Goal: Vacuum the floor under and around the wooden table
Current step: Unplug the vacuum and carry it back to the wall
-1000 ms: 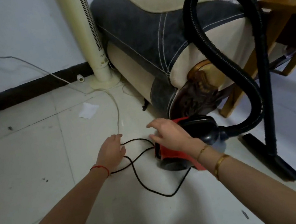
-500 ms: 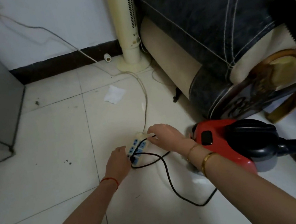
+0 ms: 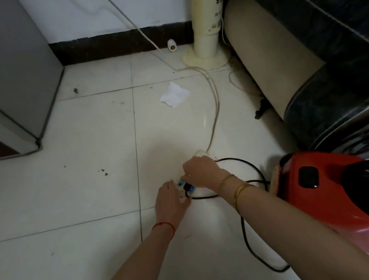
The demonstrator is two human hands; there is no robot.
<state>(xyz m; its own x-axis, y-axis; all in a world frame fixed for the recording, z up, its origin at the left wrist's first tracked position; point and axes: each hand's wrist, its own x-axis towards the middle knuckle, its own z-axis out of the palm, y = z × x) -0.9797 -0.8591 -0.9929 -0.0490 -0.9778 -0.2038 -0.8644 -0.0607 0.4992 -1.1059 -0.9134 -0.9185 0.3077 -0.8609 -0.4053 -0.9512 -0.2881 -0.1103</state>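
Both arms reach in from the bottom edge toward lower centre of frame, hands meeting low over the floor tiles.

Left hand: palm down, fingers curled onto the near end of a white power strip with blue sockets, pinning it to the floor. Red string at the wrist.

Right hand: just above and right of the left, fingers pinched narrow on a black plug at the strip's socket face. Whether the plug is fully seated, cannot tell. Two gold bangles on the wrist.

Black cord loops from the plug under the right forearm and down toward the lower right.

Red vacuum cleaner sits on the floor at the right edge, just beside the right forearm; its black rear part runs out of frame.

White cable runs from the strip's far end up toward the tower fan, upper centre. Crumpled white paper lies on the tiles left of that cable. Grey cabinet upper left; dark sofa upper right. The wooden table is out of view.
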